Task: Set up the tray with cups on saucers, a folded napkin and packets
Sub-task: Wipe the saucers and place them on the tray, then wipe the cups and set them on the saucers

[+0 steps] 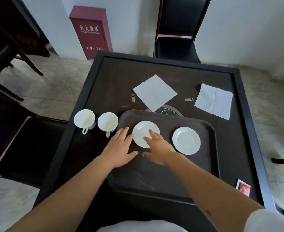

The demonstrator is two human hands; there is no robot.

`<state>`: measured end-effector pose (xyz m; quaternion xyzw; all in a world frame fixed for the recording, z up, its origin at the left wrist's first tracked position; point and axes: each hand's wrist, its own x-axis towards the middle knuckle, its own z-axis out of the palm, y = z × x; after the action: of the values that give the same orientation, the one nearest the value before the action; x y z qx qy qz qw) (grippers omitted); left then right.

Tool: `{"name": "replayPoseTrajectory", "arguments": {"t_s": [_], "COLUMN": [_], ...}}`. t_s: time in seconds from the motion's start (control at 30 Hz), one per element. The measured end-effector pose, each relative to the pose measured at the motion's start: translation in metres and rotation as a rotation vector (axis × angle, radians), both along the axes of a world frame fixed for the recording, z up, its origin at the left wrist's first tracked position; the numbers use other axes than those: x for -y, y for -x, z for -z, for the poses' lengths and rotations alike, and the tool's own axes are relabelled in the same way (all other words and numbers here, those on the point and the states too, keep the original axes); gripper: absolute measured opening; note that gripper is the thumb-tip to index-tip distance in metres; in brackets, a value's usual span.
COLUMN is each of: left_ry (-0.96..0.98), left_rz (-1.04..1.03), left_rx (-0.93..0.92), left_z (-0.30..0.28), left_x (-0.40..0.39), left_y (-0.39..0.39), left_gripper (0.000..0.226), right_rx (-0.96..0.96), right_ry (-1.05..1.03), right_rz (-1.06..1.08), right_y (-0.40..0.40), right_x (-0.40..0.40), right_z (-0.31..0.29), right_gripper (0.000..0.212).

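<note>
A dark brown tray (pixel 154 180) lies on the black table. Two white saucers rest on it: the left saucer (pixel 142 131) and the right saucer (pixel 186 140). My right hand (pixel 156 148) lies flat with its fingertips on the left saucer's near edge. My left hand (pixel 119 148) is spread on the tray's left rim, fingers beside that saucer. Two white cups, the left cup (pixel 84 118) and the right cup (pixel 107 122), stand on the table left of the tray. Two white napkins lie beyond the tray: the middle napkin (pixel 154 92) and the right napkin (pixel 214 101). A red and white packet (pixel 243 187) lies at the table's right edge.
A round metal disc (pixel 164 111) is set in the table's middle, partly under the tray and napkin. Black chairs stand at the far side (pixel 178 30) and at the left (pixel 30 148). A red fire cabinet (pixel 92 32) stands against the wall.
</note>
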<state>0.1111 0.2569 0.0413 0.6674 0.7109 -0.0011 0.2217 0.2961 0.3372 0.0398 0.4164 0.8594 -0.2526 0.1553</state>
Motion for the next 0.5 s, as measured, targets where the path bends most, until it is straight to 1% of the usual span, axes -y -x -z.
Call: {"name": "replayPoseTrajectory", "arguments": {"t_s": [0.23,0.37,0.5], "left_ry": [-0.073,-0.092,-0.061], "left_rz": [-0.050,-0.065,-0.092], "left_rx": [-0.014,-0.018,0.000], "left_z": [-0.031,-0.043,-0.049], "left_x": [0.046,0.064,0.072], "left_y": [0.029,0.051,0.075], "left_gripper": [0.073,0.071,0.062], "right_rx": [-0.042,-0.067,-0.061], "right_ry": [-0.023,-0.031,-0.036], "right_rz": [-0.018,-0.038,-0.040], "right_y": [0.027,0.047,0.071], "right_x": [0.037,0.053,0.062], "right_z": [-0.030,-0.039,-0.045], "right_gripper": [0.045,0.044,0.047]}}
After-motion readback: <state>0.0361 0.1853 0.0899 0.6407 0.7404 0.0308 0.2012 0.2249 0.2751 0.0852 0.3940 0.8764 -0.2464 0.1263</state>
